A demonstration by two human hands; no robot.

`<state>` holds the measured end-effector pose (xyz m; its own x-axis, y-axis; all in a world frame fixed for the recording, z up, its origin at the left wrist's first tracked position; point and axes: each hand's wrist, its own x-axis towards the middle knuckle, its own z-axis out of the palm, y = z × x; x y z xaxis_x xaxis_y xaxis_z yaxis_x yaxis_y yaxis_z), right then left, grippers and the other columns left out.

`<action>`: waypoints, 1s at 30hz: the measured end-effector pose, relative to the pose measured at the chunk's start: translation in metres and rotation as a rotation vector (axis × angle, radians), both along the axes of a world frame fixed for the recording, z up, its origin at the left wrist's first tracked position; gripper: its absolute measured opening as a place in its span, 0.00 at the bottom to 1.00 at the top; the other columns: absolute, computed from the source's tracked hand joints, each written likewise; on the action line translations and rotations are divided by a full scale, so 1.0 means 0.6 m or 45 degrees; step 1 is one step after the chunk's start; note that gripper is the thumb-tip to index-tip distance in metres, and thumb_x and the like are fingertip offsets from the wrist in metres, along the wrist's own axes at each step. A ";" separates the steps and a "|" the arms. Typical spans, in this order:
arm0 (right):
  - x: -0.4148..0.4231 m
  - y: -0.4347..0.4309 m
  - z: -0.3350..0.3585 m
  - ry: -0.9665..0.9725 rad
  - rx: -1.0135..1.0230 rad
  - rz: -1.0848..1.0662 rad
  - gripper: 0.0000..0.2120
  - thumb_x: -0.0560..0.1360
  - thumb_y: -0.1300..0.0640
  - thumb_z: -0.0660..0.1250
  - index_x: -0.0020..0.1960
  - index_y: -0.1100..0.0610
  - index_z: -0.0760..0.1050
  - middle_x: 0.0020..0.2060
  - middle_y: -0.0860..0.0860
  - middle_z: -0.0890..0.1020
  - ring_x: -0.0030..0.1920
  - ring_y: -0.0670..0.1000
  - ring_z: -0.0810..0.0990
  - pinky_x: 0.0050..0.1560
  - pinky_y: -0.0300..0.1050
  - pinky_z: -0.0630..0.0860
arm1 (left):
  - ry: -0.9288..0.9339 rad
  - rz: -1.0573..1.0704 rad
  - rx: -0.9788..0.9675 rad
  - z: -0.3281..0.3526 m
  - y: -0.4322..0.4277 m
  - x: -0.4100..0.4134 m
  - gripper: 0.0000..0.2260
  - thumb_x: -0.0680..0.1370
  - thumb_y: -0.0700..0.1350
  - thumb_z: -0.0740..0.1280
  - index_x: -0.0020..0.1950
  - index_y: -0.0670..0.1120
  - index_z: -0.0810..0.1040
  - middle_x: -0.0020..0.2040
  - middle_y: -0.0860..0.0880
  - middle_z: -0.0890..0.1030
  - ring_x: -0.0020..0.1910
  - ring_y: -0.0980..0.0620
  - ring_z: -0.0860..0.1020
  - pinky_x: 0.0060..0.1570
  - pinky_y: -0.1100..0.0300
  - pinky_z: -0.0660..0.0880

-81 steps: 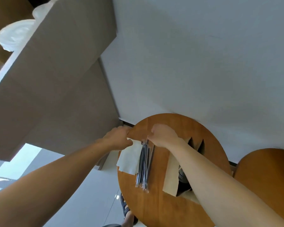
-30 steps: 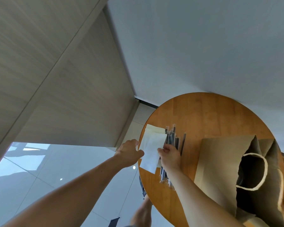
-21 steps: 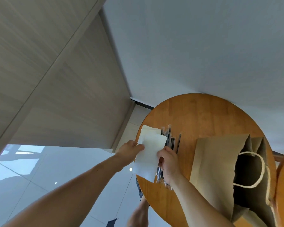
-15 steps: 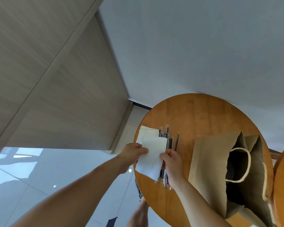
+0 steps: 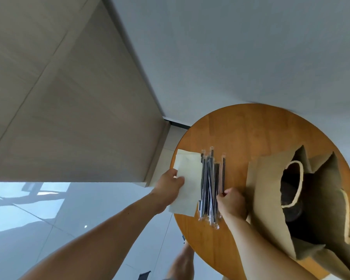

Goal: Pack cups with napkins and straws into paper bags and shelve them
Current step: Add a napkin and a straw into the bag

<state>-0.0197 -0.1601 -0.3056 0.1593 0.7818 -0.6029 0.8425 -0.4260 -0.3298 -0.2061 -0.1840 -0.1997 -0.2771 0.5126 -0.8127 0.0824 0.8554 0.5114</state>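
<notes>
One round wooden surface (image 5: 240,134) is seen from above, and everything else lies on it. One brown paper bag (image 5: 271,199) is laid on its side over the right half, with its mouth gaping. A pale rope handle (image 5: 300,178) is looped across the opening. Something dark (image 5: 289,190) is seen inside, but what it is cannot be made out.

Two white napkins are counted at the left edge of the surface. The upper napkin (image 5: 190,184) is pinched at its left edge between the thumb and fingers of the left hand (image 5: 168,188), and its near end hangs past the rim. The second napkin (image 5: 183,153) is partly covered by it, with only its far corner exposed.

A bundle of dark wrapped straws (image 5: 209,182) is laid just beside the napkins, between them and the bag. The straws overlap too closely to be counted. A single straw (image 5: 223,174) is set slightly apart on the right of the bundle. Its near end is pinched in the curled fingers of the right hand (image 5: 230,203), which is placed between the bundle and the bag, touching the bag's edge.
</notes>
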 end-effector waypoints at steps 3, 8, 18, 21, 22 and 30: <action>-0.006 0.004 0.011 0.030 -0.020 -0.001 0.08 0.76 0.54 0.69 0.53 0.55 0.80 0.37 0.49 0.82 0.36 0.51 0.82 0.39 0.48 0.82 | 0.020 -0.010 0.021 0.003 0.002 0.003 0.12 0.82 0.50 0.61 0.65 0.50 0.71 0.57 0.48 0.78 0.54 0.46 0.79 0.56 0.46 0.79; -0.010 -0.002 0.076 0.132 0.107 -0.103 0.03 0.74 0.51 0.67 0.44 0.49 0.74 0.33 0.45 0.79 0.33 0.49 0.80 0.37 0.46 0.80 | 0.050 0.055 0.070 0.021 0.008 0.011 0.08 0.83 0.47 0.59 0.59 0.48 0.75 0.54 0.47 0.78 0.53 0.45 0.78 0.50 0.53 0.76; -0.027 0.015 0.300 0.955 0.252 -0.077 0.07 0.73 0.62 0.71 0.44 0.50 0.78 0.36 0.47 0.82 0.38 0.45 0.80 0.39 0.35 0.77 | -0.128 0.298 0.314 0.156 0.046 0.055 0.12 0.78 0.45 0.64 0.55 0.39 0.79 0.52 0.38 0.82 0.49 0.40 0.82 0.52 0.44 0.81; -0.016 0.017 0.344 0.942 0.314 -0.038 0.05 0.74 0.59 0.72 0.46 0.49 0.78 0.37 0.45 0.82 0.40 0.45 0.81 0.41 0.35 0.78 | -0.238 0.382 0.412 0.200 0.055 0.067 0.10 0.79 0.41 0.63 0.56 0.39 0.80 0.51 0.38 0.83 0.49 0.40 0.82 0.47 0.49 0.78; -0.011 0.019 0.359 0.925 0.349 -0.014 0.05 0.74 0.58 0.72 0.46 0.50 0.78 0.38 0.45 0.82 0.40 0.45 0.81 0.41 0.33 0.77 | -0.298 0.411 0.449 0.215 0.059 0.071 0.10 0.79 0.40 0.62 0.56 0.39 0.80 0.51 0.39 0.84 0.50 0.40 0.82 0.49 0.48 0.78; 0.028 0.027 0.442 0.777 0.542 0.147 0.04 0.75 0.55 0.71 0.46 0.48 0.77 0.39 0.42 0.80 0.41 0.42 0.80 0.41 0.31 0.75 | -0.311 0.286 0.690 0.312 0.073 0.114 0.08 0.77 0.42 0.71 0.54 0.41 0.83 0.49 0.44 0.86 0.50 0.43 0.84 0.54 0.46 0.80</action>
<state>-0.0027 -0.1440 -0.0404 -0.2032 0.9585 -0.1997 0.4890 -0.0774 -0.8688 -0.1380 -0.1404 -0.0127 -0.2651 0.8199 -0.5075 -0.2431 0.4525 0.8580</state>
